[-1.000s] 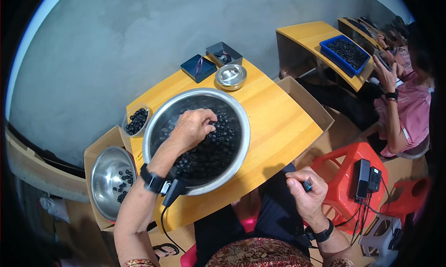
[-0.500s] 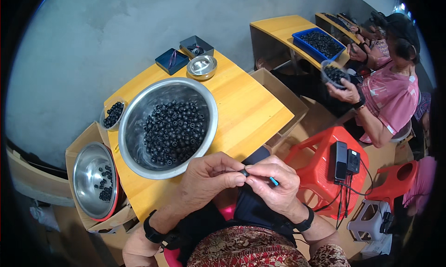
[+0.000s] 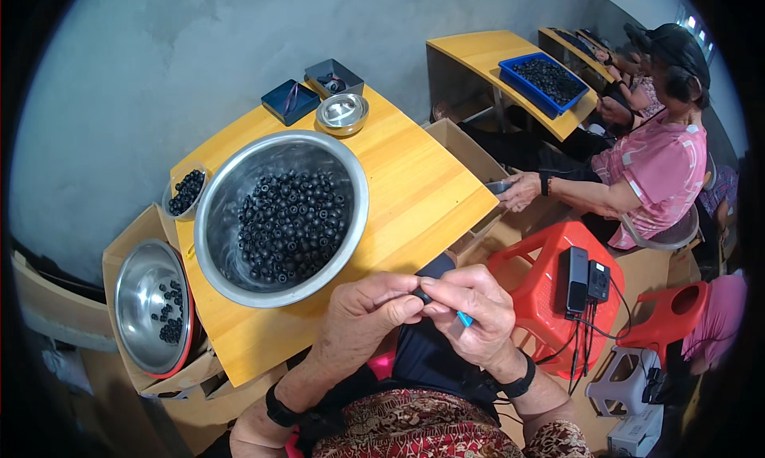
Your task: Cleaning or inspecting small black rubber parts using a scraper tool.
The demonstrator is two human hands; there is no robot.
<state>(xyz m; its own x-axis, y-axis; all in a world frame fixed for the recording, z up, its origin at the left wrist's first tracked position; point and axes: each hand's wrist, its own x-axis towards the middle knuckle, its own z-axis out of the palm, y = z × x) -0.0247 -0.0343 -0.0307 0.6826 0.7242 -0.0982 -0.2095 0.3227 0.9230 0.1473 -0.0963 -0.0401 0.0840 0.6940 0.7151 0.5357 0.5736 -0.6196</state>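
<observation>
Lower centre of frame: left hand pinches 1 black bead at its fingertips. Right hand, touching it, grips a small blue tool. Big steel bowl of beads sits just above, on yellow table.

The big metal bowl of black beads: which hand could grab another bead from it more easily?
Probably the left hand. It is on the side nearer the big metal bowl of black beads, and only pinches a small dark bead. The right hand sits farther away and holds a small blue-tipped tool.
</observation>
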